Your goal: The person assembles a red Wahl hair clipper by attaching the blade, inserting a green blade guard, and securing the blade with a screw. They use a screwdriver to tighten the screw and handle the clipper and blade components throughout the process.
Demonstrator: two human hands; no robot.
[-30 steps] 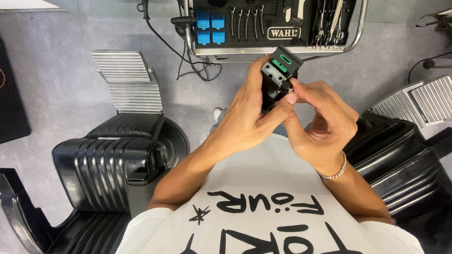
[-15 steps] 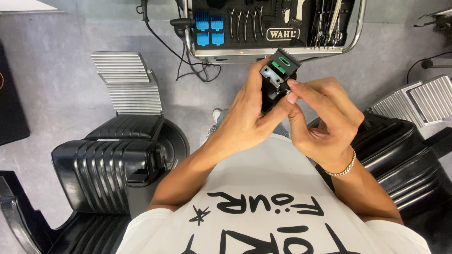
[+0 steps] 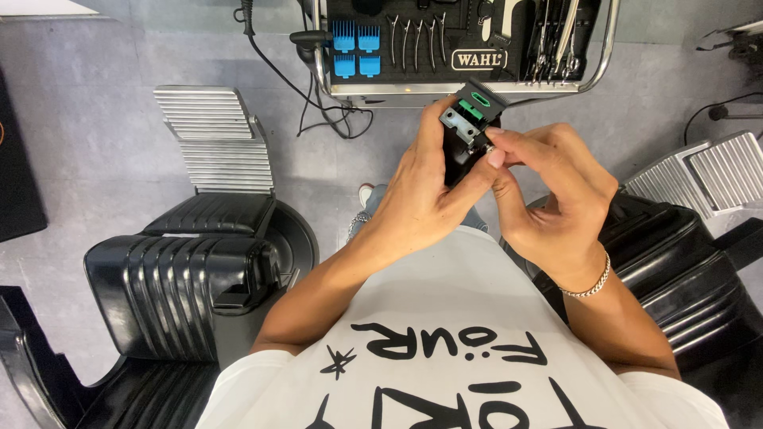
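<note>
Hair clipper, body hidden by left hand

A small white-bordered, black rectangular label sits on the tool tray's front, above the hands.

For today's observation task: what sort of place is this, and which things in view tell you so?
Most likely a barbershop. Black barber chairs with ribbed footrests, a tool tray holding blue clipper combs and scissors, and a clipper in the left hand.
</note>
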